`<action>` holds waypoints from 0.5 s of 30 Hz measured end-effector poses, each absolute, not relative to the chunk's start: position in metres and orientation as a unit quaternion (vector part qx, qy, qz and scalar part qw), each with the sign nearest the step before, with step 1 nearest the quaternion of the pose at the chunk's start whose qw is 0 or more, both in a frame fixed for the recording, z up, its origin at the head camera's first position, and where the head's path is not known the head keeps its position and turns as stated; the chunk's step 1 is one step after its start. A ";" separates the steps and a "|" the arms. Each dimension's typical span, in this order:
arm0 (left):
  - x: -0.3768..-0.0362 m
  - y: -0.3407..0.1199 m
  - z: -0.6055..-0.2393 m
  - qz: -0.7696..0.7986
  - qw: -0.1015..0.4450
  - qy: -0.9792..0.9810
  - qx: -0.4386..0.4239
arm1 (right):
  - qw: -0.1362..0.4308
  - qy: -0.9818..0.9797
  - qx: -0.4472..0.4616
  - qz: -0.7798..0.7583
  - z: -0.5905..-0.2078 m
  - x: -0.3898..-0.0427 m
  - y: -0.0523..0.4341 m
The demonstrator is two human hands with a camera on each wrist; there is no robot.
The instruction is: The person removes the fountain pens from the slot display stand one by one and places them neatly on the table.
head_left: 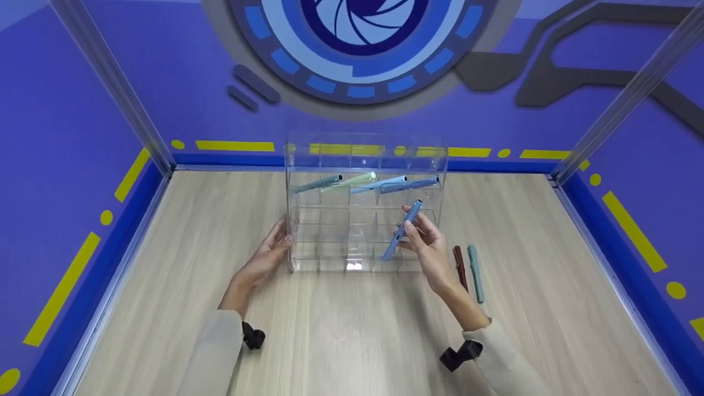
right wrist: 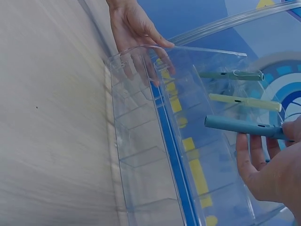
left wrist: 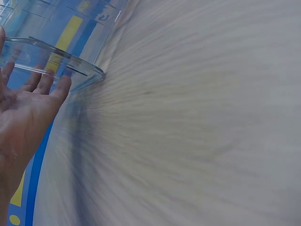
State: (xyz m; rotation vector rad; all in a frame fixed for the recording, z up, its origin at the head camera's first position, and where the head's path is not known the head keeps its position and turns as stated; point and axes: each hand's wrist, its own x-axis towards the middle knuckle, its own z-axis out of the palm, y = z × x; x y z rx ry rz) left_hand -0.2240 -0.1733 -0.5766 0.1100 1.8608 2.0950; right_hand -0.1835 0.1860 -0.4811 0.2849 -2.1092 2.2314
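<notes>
A clear acrylic rack (head_left: 322, 250) with several compartments stands upright on the table. My left hand (head_left: 267, 253) rests against its left side, thumb near the front edge and fingers fairly straight along the side wall. My right hand (head_left: 432, 253) pinches a blue pen (head_left: 402, 230), held at a slant before the rack's right part. In one upper row lie a dark green pen (head_left: 322, 182), a pale yellow-green pen (head_left: 355, 181), a light blue pen (head_left: 374, 185) and a darker blue pen (head_left: 422, 182), their ends pointing outward.
A dark red pen (head_left: 461, 268) and a teal pen (head_left: 476, 273) lie side by side on the wooden table (head_left: 528, 308), right of my right hand. Blue printed panels (head_left: 187, 82) and metal frame posts (head_left: 115, 82) enclose the table's back and sides.
</notes>
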 end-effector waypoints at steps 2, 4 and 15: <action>-0.224 -0.174 -0.577 0.734 0.167 0.657 0.046 | 0.031 -0.691 0.084 0.717 -0.480 -0.183 0.191; -0.223 -0.174 -0.577 0.730 0.168 0.661 0.052 | 0.034 -0.703 0.065 0.708 -0.480 -0.182 0.196; -0.221 -0.173 -0.578 0.726 0.164 0.665 0.053 | 0.056 -0.720 0.021 0.692 -0.482 -0.178 0.219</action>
